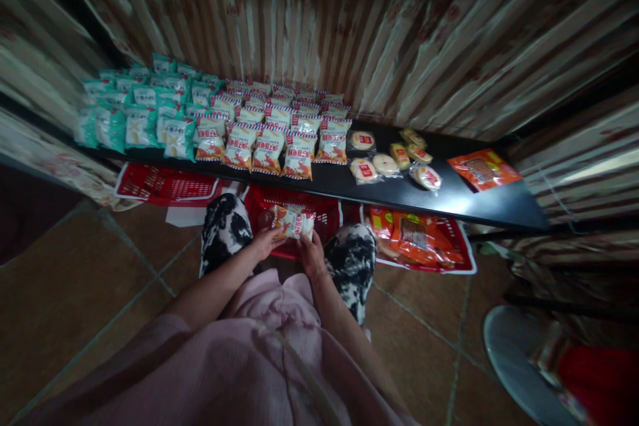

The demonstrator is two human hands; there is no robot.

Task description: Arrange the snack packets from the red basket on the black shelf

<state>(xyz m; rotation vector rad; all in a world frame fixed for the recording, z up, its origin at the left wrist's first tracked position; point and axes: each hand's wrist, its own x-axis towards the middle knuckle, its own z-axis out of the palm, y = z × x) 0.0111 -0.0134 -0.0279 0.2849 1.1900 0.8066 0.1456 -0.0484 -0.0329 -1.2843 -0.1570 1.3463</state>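
Observation:
Between my two hands is a snack bag (pixel 295 222) with an orange and white print and a striped edge. My left hand (pixel 268 241) grips its left end, and my right hand (pixel 312 251) holds its lower right corner. The bag is above a red basket (pixel 327 216) between my knees. On the black shelf (pixel 319 188) in front of me stand several matching orange and white snack bags (pixel 268 148) in rows. Left of them are several teal snack bags (pixel 178 136), grouped close together.
Round wrapped pastries (pixel 386 165) and small yellow packets (pixel 400 154) lie on the shelf's right part, with an orange packet (pixel 484 170) beyond. A red basket (pixel 469 259) with orange packages stands at right, another red basket (pixel 164 185) at left. Curtains (pixel 299 20) hang behind.

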